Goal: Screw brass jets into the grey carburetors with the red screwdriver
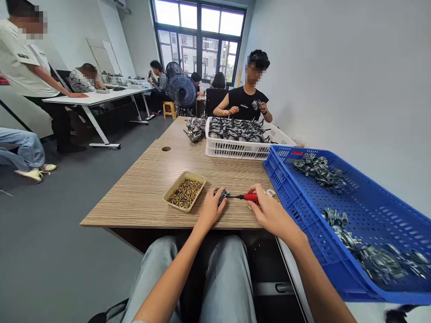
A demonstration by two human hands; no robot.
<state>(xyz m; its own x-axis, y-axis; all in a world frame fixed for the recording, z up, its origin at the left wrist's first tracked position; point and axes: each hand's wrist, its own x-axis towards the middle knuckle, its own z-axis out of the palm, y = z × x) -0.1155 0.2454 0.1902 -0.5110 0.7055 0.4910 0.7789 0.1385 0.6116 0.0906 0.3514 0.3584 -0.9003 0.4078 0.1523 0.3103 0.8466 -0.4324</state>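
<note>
My left hand (212, 205) is closed around a small grey metal part (222, 196) near the table's front edge, and my fingers hide much of it. In my right hand (264, 206) is a screwdriver (249, 197) with a red handle, held level and pointing left. Its dark shaft reaches the metal part; whether the tip sits in a screw is too small to tell. Just left of my left hand stands a beige tray (165, 198) full of brass-coloured screws (185, 193).
A blue crate (303, 224) with metal castings (319, 172) borders the table on the right. Farther back, a white basket (235, 152) holds dark metal parts, with more piled beside it. A co-worker (248, 101) sits opposite holding a part. Fans (182, 89) stand behind.
</note>
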